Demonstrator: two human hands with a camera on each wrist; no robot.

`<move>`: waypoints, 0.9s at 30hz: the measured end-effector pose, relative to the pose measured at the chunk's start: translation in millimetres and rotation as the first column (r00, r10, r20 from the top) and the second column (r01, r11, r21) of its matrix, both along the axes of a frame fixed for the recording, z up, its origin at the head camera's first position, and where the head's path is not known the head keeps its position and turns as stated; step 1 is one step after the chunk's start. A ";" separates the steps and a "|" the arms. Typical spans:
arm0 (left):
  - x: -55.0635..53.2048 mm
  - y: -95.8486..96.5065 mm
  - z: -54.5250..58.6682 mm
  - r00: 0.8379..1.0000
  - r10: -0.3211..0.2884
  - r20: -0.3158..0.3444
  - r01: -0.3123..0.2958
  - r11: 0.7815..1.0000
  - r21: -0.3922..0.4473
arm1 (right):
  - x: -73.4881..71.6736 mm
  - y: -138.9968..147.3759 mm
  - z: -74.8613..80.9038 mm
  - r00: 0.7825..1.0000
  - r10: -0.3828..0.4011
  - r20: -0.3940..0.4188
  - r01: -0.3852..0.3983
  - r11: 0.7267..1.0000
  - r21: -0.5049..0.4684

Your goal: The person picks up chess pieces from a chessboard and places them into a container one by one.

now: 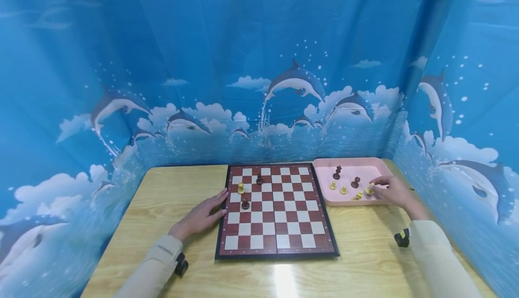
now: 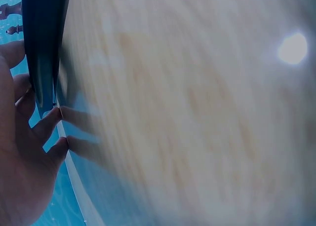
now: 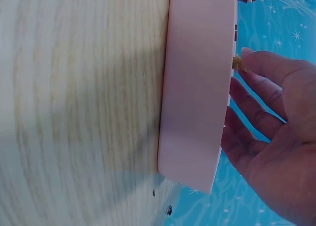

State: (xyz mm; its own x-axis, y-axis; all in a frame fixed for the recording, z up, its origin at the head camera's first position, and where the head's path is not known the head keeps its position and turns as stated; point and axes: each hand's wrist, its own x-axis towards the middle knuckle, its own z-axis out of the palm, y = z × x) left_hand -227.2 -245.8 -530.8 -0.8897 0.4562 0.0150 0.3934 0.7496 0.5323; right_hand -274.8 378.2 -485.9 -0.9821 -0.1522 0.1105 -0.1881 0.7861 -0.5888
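My left hand [image 1: 202, 214] rests with fingers extended against the left edge of the chessboard [image 1: 289, 208]; its fingertips touch the dark side of the board in the left wrist view. On the board's far left squares stand a yellow chess piece [image 1: 241, 188] and two dark ones, one farther back [image 1: 259, 179] and one nearer me [image 1: 245, 203]. Over the right end of the pink tray [image 1: 352, 162], my right hand [image 1: 393, 191] pinches a yellow chess piece [image 1: 369, 191] between thumb and index finger. The tray wall hides its lower part in the right wrist view.
Inside the tray are a tall dark piece [image 1: 337, 172], a dark knight [image 1: 355, 182], two yellow pawns [image 1: 343, 190] and a yellow piece lying tilted [image 1: 358, 195]. The tray adjoins the board's right edge. A blue dolphin curtain [image 1: 243, 86] hangs behind the wooden table [image 1: 182, 181].
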 end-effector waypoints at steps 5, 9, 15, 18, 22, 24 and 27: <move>-0.3 0.7 -0.1 1.000 -0.003 -0.005 0.003 1.000 0.005 | 1.3 0.4 0.6 1.000 -0.014 -0.012 0.014 1.000 -0.020; 0.0 0.9 0.0 1.000 -0.002 -0.010 0.002 1.000 0.003 | 3.1 -2.0 3.5 0.999 -0.018 -0.040 0.017 1.000 -0.025; 0.0 1.2 -0.1 1.000 0.007 0.003 -0.007 1.000 -0.002 | 6.3 -8.7 10.0 0.998 -0.027 -0.055 0.027 1.000 -0.001; -0.4 1.5 -0.2 1.000 0.011 0.008 -0.011 1.000 -0.002 | 8.3 -13.9 14.5 0.998 -0.021 -0.061 0.021 1.000 0.006; -0.4 1.6 -0.5 1.000 0.012 0.010 -0.012 1.000 -0.004 | 12.0 -23.3 20.5 0.995 0.008 -0.100 -0.008 1.000 0.001; -0.4 1.4 -0.5 1.000 0.014 0.015 -0.014 1.000 -0.004 | 13.7 -29.6 23.3 0.991 0.040 -0.128 -0.041 0.999 -0.002; -0.5 1.4 -0.2 1.000 0.017 0.017 -0.017 1.000 -0.001 | 15.0 -40.8 26.7 0.982 0.084 -0.167 -0.083 0.996 0.011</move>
